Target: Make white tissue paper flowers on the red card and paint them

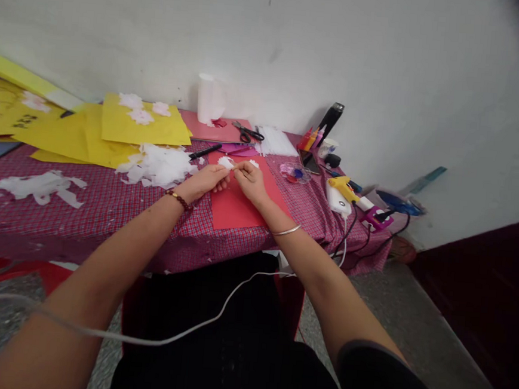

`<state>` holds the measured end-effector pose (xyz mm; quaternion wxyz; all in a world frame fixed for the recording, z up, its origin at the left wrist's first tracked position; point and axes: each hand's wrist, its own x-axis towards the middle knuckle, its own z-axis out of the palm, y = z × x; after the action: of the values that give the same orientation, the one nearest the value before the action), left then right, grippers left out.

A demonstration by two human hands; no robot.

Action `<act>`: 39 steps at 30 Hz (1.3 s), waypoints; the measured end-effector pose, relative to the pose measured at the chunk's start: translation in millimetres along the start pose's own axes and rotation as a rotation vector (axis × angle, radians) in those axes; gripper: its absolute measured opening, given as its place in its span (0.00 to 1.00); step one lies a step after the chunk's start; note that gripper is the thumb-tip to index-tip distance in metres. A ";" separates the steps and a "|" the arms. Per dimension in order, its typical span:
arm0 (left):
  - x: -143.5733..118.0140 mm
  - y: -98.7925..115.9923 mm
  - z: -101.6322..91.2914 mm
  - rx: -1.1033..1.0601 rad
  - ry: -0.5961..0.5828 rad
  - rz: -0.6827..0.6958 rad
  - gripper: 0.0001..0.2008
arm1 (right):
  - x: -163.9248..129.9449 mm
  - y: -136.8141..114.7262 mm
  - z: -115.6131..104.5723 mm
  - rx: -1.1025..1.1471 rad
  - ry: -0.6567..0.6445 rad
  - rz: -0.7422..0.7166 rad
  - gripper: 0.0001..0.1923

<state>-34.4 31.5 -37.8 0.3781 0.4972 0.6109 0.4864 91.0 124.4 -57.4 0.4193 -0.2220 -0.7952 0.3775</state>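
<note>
Head view: at frame centre a small white paper piece [226, 162] is pinched between the left hand [209, 178] and right hand [249, 179], above a red sheet [235, 207] on the bench [106, 206]. White flowers [140, 113] are already seen on yellow paper [143, 128] at upper left, while a heap of white scraps [158, 165] is left unshaped, so the work is judged partly done.

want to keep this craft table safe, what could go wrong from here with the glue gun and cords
The glue gun lies near the table's right edge with cords hanging off; a snag might pull it down. The white cable crosses the lap and could catch an arm. Both hands, left hand and right hand, pinch white paper, beside loose scraps.
</note>
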 end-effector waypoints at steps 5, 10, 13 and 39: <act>-2.1 3.5 0.8 -0.017 -0.020 -0.001 0.14 | 0.7 1.4 0.2 0.016 -0.022 0.038 0.04; -4.2 4.4 0.9 -0.038 -0.045 0.021 0.12 | -1.3 -5.6 -2.2 0.037 -0.043 0.022 0.01; -4.1 3.9 1.0 -0.041 -0.034 0.031 0.15 | -2.1 -7.5 -1.9 0.026 -0.030 0.018 0.02; -3.3 5.0 -1.9 -0.329 0.037 -0.024 0.09 | -3.6 -7.3 -3.9 -0.031 -0.032 0.018 0.10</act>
<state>-34.3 28.0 -32.5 0.4489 0.4121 0.5360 0.5842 95.9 119.1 -52.1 0.3996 -0.2296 -0.8056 0.3723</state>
